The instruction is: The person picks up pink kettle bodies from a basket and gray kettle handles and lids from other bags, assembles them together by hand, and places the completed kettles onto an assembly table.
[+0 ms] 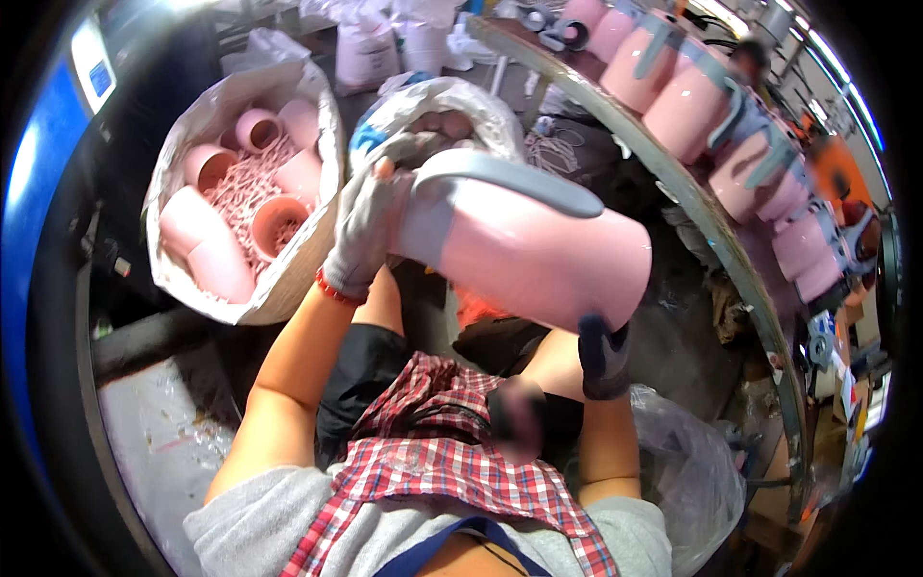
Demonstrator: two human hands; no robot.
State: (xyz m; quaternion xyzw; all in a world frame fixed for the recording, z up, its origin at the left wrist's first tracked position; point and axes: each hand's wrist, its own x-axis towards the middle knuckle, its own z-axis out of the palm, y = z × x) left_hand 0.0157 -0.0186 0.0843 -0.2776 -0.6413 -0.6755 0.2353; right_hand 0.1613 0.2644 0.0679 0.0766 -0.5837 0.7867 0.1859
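A large pink plastic jug (548,260) with a grey handle and a grey band near its top lies tilted on its side in the air above my lap. My left hand (361,226), in a light grey glove, grips the jug at its top end. At the lower right, my right hand (604,358), in a dark glove, holds the jug's base end; part of its fingers is hidden behind the jug. The jug's inside does not show.
A white sack (327,240) at the left holds pink cylinders and pink scraps. Behind the jug stands another open bag (481,111). Several pink jugs (687,106) line a curved, metal-edged table (711,216) at the right. A clear plastic bag (687,462) lies beside my right arm.
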